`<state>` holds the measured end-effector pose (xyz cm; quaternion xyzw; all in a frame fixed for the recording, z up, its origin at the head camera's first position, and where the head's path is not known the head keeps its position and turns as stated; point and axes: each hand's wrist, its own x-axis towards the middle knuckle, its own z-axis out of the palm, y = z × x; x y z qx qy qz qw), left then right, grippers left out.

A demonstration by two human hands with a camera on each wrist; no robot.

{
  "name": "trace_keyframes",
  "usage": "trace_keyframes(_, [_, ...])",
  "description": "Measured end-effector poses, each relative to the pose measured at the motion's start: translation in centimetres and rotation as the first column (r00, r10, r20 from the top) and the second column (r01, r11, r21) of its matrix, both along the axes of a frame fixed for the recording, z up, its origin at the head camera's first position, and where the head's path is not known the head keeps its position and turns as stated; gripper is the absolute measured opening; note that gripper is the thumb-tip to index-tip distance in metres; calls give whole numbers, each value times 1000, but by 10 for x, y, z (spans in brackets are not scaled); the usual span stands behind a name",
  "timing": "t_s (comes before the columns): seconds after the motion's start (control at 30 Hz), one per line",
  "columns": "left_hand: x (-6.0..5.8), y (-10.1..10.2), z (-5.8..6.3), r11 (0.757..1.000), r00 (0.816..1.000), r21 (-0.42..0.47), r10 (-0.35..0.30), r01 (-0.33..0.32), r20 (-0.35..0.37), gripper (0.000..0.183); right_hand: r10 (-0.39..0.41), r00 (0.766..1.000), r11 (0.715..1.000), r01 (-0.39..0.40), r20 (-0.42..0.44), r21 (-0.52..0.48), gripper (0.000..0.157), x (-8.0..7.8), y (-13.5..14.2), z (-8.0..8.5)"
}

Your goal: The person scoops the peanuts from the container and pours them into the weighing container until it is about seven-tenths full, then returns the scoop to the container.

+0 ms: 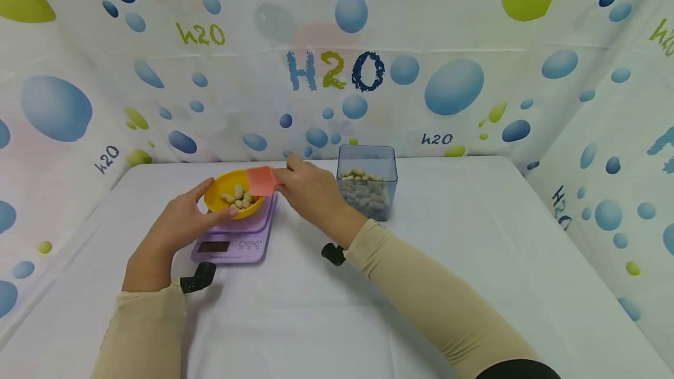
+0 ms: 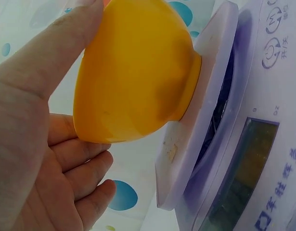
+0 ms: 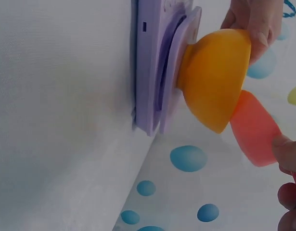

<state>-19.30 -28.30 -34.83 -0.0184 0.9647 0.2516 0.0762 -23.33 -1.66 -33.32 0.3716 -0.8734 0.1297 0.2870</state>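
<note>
A yellow bowl (image 1: 223, 182) with several unshelled peanuts (image 1: 239, 197) inside stands on a purple kitchen scale (image 1: 246, 251). My left hand (image 1: 176, 218) grips the bowl at its left side, thumb at the near rim and a finger at the far rim. In the left wrist view, the bowl's foot (image 2: 190, 91) meets the scale's plate (image 2: 220, 43). My right hand (image 1: 314, 193) pinches the handle of a pink scoop (image 1: 261, 181). The scoop's head is tilted at the bowl's right rim; its inside is hidden in the right wrist view.
Right of the scale, a clear bluish square container (image 1: 370, 157) holds many peanuts, partly behind my right wrist. A white cloth (image 1: 316, 320) covers the table. Behind and at the sides hangs a curtain (image 1: 237, 104) printed with blue and green drops.
</note>
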Motion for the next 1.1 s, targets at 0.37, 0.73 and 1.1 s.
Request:
trace_keyframes(0.37, [4,21,20,999,990,39,-23,28,-141,105,-43,973,999,45,227,-7,36,-4,57,44])
trace_keyframes(0.73, [-14,93,37,983,964,69,-153,171,-219,90,-106,976,994,106,192,12,31,-14,143,75])
trace_keyframes(1.1, [-45,172,20,940,924,111,-288,323,-253,80,-93,995,990,89,24,109,25,-21,181,78])
